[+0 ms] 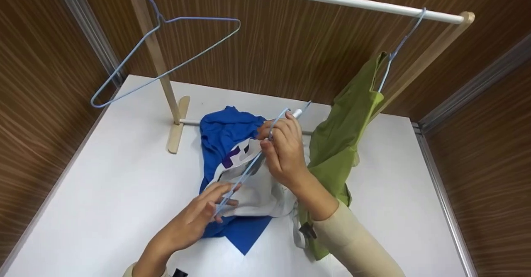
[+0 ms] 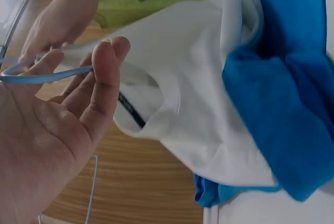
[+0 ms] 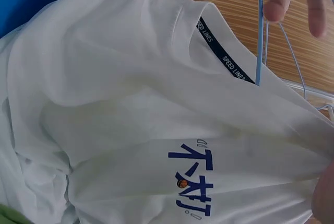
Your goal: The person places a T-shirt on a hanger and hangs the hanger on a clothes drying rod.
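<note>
In the head view, the right hand (image 1: pixel 286 150) curls round the blue wire hanger (image 1: pixel 249 169) close to its hook, with some cloth perhaps caught beneath the fingers. The left hand (image 1: pixel 191 219) is mostly unfolded at the hanger's lower end, its fingers nearly straight, so that end could swing away if the right grip loosens. The white shirt (image 1: pixel 257 190) lies under both hands, partly over a blue garment (image 1: pixel 228 125) on the counter (image 1: pixel 137 177); tugging might drag the blue cloth along, and the green garment (image 1: pixel 344 127) hanging beside the right forearm could snag on the sleeve. From the left wrist, the wire runs to the fingertips with no firm pinch visible, so it may slip off or poke the neckline askew. From the right wrist, the wire meets the neckline beside its dark printed tape (image 3: pixel 227 60), while cloth stretches towards the right hand; pulling harder there could strain the collar or let the hanger catch on its edge.
</note>
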The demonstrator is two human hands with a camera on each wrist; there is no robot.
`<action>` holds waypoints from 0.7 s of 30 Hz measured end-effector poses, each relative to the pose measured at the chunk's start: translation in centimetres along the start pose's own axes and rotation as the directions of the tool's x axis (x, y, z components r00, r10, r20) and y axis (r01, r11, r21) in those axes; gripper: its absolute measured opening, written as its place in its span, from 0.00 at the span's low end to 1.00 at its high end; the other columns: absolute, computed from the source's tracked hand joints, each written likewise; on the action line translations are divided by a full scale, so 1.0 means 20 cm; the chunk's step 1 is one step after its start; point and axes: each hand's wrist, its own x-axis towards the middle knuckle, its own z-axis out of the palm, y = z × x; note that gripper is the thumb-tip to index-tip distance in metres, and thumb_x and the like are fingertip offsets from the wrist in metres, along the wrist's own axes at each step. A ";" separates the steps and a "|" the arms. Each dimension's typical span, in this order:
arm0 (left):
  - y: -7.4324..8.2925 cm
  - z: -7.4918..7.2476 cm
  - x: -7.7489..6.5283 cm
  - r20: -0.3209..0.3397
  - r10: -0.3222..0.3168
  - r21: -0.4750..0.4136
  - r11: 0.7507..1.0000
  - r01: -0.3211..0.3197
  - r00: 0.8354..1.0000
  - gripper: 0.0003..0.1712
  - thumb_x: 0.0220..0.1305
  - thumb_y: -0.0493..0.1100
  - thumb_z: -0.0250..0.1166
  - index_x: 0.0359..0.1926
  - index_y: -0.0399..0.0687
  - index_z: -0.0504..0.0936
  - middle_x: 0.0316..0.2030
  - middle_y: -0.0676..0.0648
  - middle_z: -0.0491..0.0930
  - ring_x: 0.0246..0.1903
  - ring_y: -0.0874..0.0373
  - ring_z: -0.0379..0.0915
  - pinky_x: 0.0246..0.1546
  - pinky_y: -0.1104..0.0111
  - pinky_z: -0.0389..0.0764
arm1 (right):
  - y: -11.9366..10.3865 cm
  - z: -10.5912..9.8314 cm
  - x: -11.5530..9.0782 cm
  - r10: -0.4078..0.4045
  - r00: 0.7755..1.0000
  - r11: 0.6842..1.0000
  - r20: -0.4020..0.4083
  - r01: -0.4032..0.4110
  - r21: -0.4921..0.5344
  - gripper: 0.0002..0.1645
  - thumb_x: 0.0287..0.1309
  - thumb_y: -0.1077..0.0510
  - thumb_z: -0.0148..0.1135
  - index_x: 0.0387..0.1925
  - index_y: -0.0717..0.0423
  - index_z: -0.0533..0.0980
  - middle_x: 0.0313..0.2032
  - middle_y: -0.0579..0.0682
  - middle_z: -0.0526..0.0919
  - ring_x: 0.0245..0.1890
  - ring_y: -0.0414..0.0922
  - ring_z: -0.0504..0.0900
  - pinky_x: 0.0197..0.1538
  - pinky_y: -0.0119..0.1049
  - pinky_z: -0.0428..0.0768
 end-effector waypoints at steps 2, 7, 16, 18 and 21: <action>-0.01 -0.03 -0.01 -0.032 -0.006 0.003 1.000 0.006 0.999 0.32 0.70 0.61 0.24 0.67 0.61 0.60 0.61 0.50 0.61 0.51 0.50 0.71 0.37 0.56 0.78 | 0.00 -0.01 0.00 0.008 1.000 1.000 0.005 -0.008 0.005 0.20 0.68 0.49 0.40 0.32 0.56 0.75 0.38 0.49 0.78 0.45 0.47 0.73 0.60 0.58 0.57; -0.07 -0.10 0.00 -0.186 0.014 0.147 0.989 0.014 0.982 0.22 0.74 0.47 0.36 0.63 0.60 0.67 0.53 0.50 0.71 0.45 0.53 0.73 0.35 0.64 0.77 | 0.00 -0.03 0.00 0.009 1.000 1.000 0.013 -0.009 0.025 0.18 0.67 0.50 0.42 0.34 0.56 0.74 0.39 0.49 0.77 0.45 0.49 0.73 0.60 0.55 0.58; -0.19 -0.10 0.02 -0.358 0.008 0.481 0.859 0.177 0.934 0.20 0.64 0.51 0.58 0.57 0.70 0.73 0.63 0.52 0.59 0.61 0.52 0.53 0.53 0.45 0.65 | -0.03 -0.05 0.00 0.021 1.000 0.998 0.009 -0.021 0.064 0.19 0.68 0.49 0.41 0.35 0.56 0.73 0.40 0.47 0.77 0.46 0.50 0.74 0.60 0.56 0.56; -0.20 -0.09 0.03 -0.338 -0.013 0.494 0.849 0.190 0.941 0.22 0.63 0.52 0.59 0.58 0.72 0.71 0.65 0.49 0.56 0.62 0.49 0.52 0.52 0.43 0.65 | -0.03 -0.05 0.00 0.022 1.000 0.997 0.007 -0.022 0.069 0.18 0.68 0.49 0.41 0.35 0.56 0.73 0.40 0.48 0.76 0.47 0.49 0.74 0.61 0.56 0.56; -0.22 -0.08 0.04 -0.312 -0.017 0.512 0.839 0.184 0.950 0.24 0.62 0.52 0.60 0.60 0.71 0.70 0.64 0.47 0.58 0.61 0.48 0.55 0.51 0.45 0.66 | -0.03 -0.05 0.00 0.019 1.000 0.997 -0.004 -0.019 0.081 0.18 0.68 0.49 0.41 0.35 0.56 0.73 0.38 0.49 0.77 0.46 0.49 0.74 0.61 0.56 0.56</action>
